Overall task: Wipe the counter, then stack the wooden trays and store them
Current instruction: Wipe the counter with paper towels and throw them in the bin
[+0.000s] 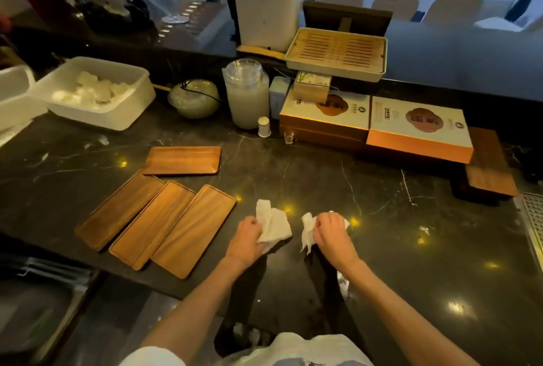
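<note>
Both my hands grip white paper above the dark marble counter (pixel 323 183): left hand (pixel 245 233) a folded wad (pixel 276 226), right hand (pixel 330 232) a crumpled piece (pixel 308 230). Four wooden trays (pixel 173 226) lie flat, unstacked, to my left; boxes (pixel 324 114) behind.

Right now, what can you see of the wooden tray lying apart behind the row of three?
The lone tray is a long rectangle of reddish-brown wood with lengthwise grain, rounded corners and a low rim. It lies empty on the marbled counter, long side left to right, crosswise to the row of three trays. Its near left corner meets or almost meets the leftmost one; contact is unclear.
</note>
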Demonstrator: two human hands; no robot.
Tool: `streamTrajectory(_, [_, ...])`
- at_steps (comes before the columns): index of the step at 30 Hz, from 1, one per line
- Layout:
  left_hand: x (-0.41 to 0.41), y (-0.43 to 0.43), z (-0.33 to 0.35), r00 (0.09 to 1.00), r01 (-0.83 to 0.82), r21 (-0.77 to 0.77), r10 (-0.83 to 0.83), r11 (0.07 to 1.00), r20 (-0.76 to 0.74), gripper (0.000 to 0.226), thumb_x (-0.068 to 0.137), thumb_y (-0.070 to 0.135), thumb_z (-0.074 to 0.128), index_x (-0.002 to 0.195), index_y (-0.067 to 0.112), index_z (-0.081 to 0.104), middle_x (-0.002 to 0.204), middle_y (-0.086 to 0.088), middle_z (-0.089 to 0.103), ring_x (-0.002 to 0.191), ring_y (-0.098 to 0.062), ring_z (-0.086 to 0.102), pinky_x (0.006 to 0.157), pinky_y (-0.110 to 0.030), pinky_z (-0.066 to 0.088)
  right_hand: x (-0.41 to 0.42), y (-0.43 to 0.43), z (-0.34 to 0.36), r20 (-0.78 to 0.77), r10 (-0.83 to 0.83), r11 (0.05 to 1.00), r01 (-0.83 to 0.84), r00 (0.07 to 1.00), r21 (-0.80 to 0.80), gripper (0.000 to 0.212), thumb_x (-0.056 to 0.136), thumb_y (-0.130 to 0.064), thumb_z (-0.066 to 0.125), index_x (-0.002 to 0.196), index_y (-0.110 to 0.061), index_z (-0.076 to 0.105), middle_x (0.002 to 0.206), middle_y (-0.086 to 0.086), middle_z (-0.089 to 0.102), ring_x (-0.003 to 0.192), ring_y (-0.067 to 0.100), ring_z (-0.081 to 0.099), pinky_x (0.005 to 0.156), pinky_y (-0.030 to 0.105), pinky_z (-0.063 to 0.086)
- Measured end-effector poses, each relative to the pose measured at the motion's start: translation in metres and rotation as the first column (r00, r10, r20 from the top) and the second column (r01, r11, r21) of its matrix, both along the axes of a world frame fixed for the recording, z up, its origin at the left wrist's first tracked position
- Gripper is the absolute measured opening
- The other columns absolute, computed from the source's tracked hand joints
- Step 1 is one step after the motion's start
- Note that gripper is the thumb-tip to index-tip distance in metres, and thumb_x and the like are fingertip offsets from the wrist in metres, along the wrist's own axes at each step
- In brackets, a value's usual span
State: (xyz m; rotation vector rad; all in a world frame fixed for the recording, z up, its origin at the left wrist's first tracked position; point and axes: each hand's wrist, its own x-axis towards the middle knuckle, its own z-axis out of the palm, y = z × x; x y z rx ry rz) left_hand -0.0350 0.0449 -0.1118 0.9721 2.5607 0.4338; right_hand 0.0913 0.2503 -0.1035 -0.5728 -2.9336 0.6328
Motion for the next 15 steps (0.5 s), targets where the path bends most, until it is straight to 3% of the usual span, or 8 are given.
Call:
streamTrajectory(3, [0.006,-0.019,0.008,0.99,-0.102,0.206,0.079,0.973,0.117,0.029,0.09,0.021,0.059,0.116,0.009,0.064,0.133,-0.001,0.049,0.12,-0.017,0.051,0.1,-0.025,0.042,0.008,-0.006,0.01,-0.113,-0.191,0.917,0.137,0.975,-0.374,0.012,0.097,-0.013,0.045,0.086,-0.014,0.042,0.088,0.001,0.045,0.07,0.013,0.043,0.061,0.023,0.036])
streamTrajectory(6, [0.012,-0.045,0.018,0.947,-0.221,0.314,0.126,0.923,0.295,0.006,0.086,0.017,0.054,0.09,0.017,0.059,0.096,0.003,0.06,0.088,-0.012,0.055,0.072,-0.029,0.045,0.014,-0.02,0.014,-0.112,-0.327,0.792,0.207,0.939,-0.574,0.009,0.096,-0.009,0.042,0.092,-0.017,0.041,0.083,0.002,0.045,0.065,0.012,0.042,0.052,0.021,0.035])
streamTrajectory(8, [0.016,-0.063,0.023,0.924,-0.24,0.352,0.102,0.905,0.37,0.01,0.083,0.016,0.053,0.08,0.021,0.045,0.078,0.008,0.052,0.073,-0.007,0.046,0.06,-0.027,0.037,0.018,-0.036,0.012,-0.092,-0.369,0.749,0.237,0.925,-0.619,0.012,0.096,-0.008,0.044,0.099,-0.019,0.047,0.092,0.004,0.048,0.071,0.013,0.047,0.057,0.018,0.038])
streamTrajectory(10, [0.021,-0.081,0.027,0.907,-0.241,0.387,0.064,0.89,0.417,0.014,0.083,0.014,0.052,0.086,0.025,0.044,0.083,0.009,0.052,0.074,-0.003,0.048,0.06,-0.02,0.041,0.023,-0.054,0.009,-0.057,-0.391,0.711,0.263,0.919,-0.652,0.014,0.096,-0.012,0.048,0.102,-0.018,0.059,0.105,0.008,0.053,0.085,0.014,0.054,0.067,0.018,0.042])
streamTrajectory(12, [0.024,-0.099,0.028,0.888,-0.272,0.407,0.065,0.872,0.455,0.02,0.085,0.006,0.051,0.094,0.023,0.047,0.095,0.002,0.056,0.083,-0.005,0.054,0.064,-0.016,0.045,0.03,-0.078,0.008,-0.008,-0.41,0.611,0.269,0.912,-0.745,0.018,0.095,-0.012,0.051,0.104,-0.017,0.067,0.114,0.009,0.059,0.103,0.017,0.058,0.075,0.019,0.045])
streamTrajectory(15, [0.031,-0.128,0.028,0.847,-0.318,0.391,0.074,0.864,0.526,0.029,0.086,-0.003,0.049,0.105,0.019,0.045,0.114,-0.007,0.05,0.1,-0.016,0.053,0.08,-0.025,0.048,0.044,-0.119,0.015,0.063,-0.424,0.426,0.26,0.904,-0.866,0.025,0.092,-0.012,0.06,0.116,-0.019,0.065,0.123,0.006,0.061,0.112,0.019,0.058,0.081,0.023,0.051])
